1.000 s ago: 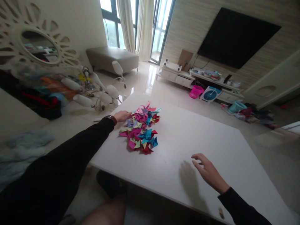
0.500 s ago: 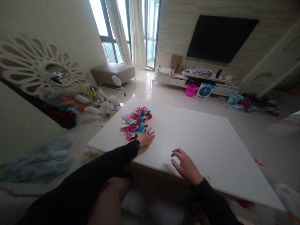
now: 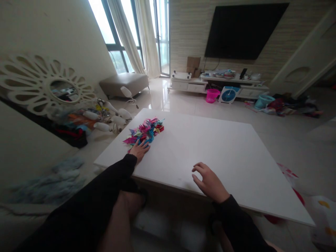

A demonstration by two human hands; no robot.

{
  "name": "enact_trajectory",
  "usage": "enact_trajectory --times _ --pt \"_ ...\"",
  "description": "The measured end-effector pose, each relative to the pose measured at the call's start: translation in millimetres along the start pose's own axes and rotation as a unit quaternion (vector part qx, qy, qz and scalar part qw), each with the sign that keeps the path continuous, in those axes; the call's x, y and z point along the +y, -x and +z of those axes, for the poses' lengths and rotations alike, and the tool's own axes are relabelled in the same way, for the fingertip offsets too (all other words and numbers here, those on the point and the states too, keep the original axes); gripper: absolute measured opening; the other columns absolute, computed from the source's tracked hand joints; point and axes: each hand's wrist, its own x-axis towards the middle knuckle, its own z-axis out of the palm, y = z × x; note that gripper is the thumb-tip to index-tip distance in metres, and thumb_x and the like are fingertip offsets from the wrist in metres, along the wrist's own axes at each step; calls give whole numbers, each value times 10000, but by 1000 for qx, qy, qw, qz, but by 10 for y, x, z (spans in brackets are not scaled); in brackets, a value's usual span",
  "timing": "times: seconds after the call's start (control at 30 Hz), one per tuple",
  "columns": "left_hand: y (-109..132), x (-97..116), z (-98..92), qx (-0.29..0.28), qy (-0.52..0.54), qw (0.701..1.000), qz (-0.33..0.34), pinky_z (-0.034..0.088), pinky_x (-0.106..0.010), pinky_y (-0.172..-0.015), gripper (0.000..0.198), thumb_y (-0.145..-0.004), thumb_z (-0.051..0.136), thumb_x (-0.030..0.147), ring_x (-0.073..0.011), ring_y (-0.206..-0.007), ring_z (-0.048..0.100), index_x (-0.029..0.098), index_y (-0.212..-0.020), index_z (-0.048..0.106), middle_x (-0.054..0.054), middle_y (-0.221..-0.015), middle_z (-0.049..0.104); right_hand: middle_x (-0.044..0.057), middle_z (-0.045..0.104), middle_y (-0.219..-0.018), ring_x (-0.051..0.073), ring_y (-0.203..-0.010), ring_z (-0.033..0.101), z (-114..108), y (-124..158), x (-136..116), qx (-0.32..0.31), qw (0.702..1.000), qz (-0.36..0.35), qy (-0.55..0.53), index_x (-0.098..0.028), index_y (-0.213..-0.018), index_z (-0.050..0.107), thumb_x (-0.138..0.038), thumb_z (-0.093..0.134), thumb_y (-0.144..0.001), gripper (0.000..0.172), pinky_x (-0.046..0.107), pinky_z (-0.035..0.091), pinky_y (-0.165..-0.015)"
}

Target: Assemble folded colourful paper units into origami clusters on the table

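Observation:
A heap of folded paper cranes (image 3: 144, 130) in pink, blue, red and pale colours lies on the left part of the white table (image 3: 199, 143). My left hand (image 3: 140, 150) rests with its fingers spread at the heap's near edge, touching the nearest pieces and covering some of them. Over the table's near edge hangs my right hand (image 3: 208, 180), fingers loosely curved and thumb apart, with nothing in it. It is well to the right of the paper.
Lamp parts with white shades (image 3: 118, 117) stand beyond the table's left edge. Farther back are a grey bench (image 3: 126, 83), a pink basket (image 3: 212, 95), a blue fan (image 3: 229, 94) and a low white TV cabinet (image 3: 186, 85).
My left hand has moved left and pushed the near side of the paper heap that way, so the heap is narrower. The right hand has hardly moved. The view has shifted slightly.

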Motion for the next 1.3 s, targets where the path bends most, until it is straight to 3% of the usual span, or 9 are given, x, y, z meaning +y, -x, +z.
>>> enact_trajectory --times 0.17,0.37,0.63,0.83,0.97,1.1,1.13,1.23,1.3 --pt "45 -12 -266 19 -20 999 23 167 -521 -1252 474 -840 511 213 -285 -1459 401 288 -1283 661 -102 -1493 549 78 638 -1067 252 -1010 629 8 27 13 -6 1000 -8 8 -238 -979 644 -226 562 -921 101 404 514 -936" --pt "3 43 -573 65 7 979 -195 415 -485 -1065 296 -877 485 253 -341 -1252 547 172 -1087 678 -188 -1246 637 74 637 -1054 245 -997 632 6 39 -10 -12 1000 4 28 -228 -975 646 -223 553 -930 103 386 501 -908" --pt "-122 301 -210 -37 96 966 -239 501 -320 -863 218 -761 688 200 -266 -985 687 175 -977 699 -134 -1064 726 86 638 -1054 234 -989 627 46 14 -33 -27 999 4 33 -197 -981 652 -208 550 -936 111 369 490 -916" --pt "-248 482 -200 -21 170 941 -291 486 -311 -852 51 -806 638 132 -260 -986 688 160 -826 675 -143 -965 738 85 642 -1063 231 -996 630 44 -21 -18 -28 999 12 36 -197 -987 656 -201 560 -933 111 356 484 -915" --pt "-323 805 -383 -6 246 927 -283 488 -296 -782 29 -840 632 165 -240 -890 702 165 -813 643 -123 -904 727 81 648 -1058 226 -977 631 18 -52 6 -20 999 12 35 -196 -990 659 -216 553 -932 122 354 481 -895" --pt "-280 1430 -555 -15 365 905 -217 506 -272 -717 109 -908 584 275 -174 -743 711 176 -927 625 -83 -962 714 75 663 -978 229 -928 628 -11 -99 70 7 999 16 36 -201 -944 666 -222 554 -911 119 363 478 -848" --pt "-250 1603 -591 -30 418 890 -180 516 -267 -727 139 -907 593 322 -166 -749 715 185 -912 617 -62 -928 708 72 669 -957 229 -912 630 -22 -112 87 20 999 20 31 -202 -933 666 -217 557 -899 115 366 478 -839" --pt "-162 2043 -679 -120 712 688 -72 542 -352 -818 265 -810 710 405 -187 -777 709 179 -868 582 -62 -907 688 66 695 -950 219 -861 648 -62 -148 125 80 995 55 -34 -205 -935 668 -236 570 -881 116 367 489 -809" --pt "-146 2228 -722 -155 777 607 -55 538 -372 -825 279 -767 741 386 -166 -727 680 175 -829 569 -50 -870 679 69 710 -964 215 -839 666 -85 -171 140 135 978 102 -119 -207 -979 671 -318 572 -905 167 360 504 -778"
